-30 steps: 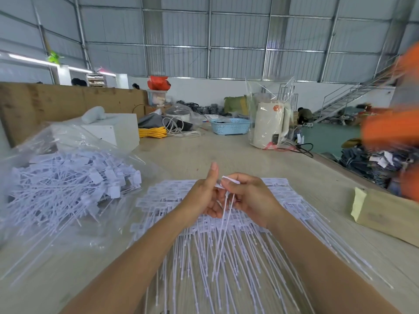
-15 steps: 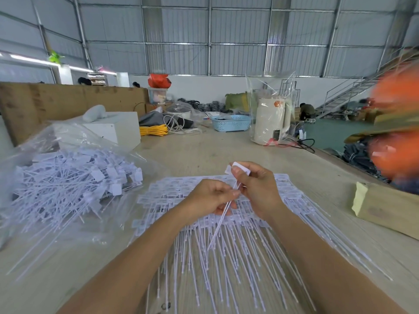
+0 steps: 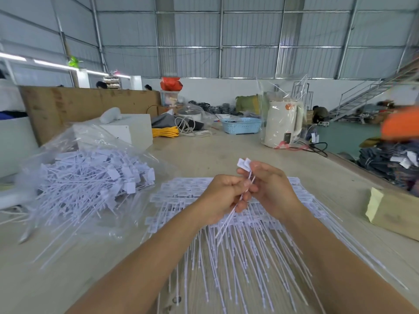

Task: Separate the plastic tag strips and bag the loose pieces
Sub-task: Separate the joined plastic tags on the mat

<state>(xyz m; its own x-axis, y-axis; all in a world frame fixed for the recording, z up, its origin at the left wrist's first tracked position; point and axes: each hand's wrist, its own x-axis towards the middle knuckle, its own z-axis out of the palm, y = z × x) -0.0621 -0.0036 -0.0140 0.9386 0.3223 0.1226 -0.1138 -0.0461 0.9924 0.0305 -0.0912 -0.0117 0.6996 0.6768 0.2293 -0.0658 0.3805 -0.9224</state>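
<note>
At the centre of the frame both hands meet above the table [image 3: 226, 152], working a small bunch of white plastic tags [image 3: 244, 165]. The right hand [image 3: 272, 191] has its fingers curled around the upper stems of the tags, whose flat rectangular heads stick out just above its fingertips. The left hand [image 3: 221, 196] is also curled, pinching the same thin stems a little lower down — their long tails trail from under it towards the lower centre of the frame. Beneath the hands lies a wide layer of unseparated tag strips [image 3: 226, 257], heads towards the middle of the frame and tails fanning out to the bottom edge. At the left of the frame sits a clear plastic bag [image 3: 74, 177] filled with loose tags lying in a jumble, some tails poking out onto the table. Further up the table stand a white box [image 3: 133, 132], a coil of yellow cord [image 3: 165, 132], a blue basket [image 3: 241, 125] and a white kettle [image 3: 282, 123] wrapped in clear plastic. At the right edge of the frame rests a wooden block [image 3: 394, 214] — its near end is pale yellow.
</note>
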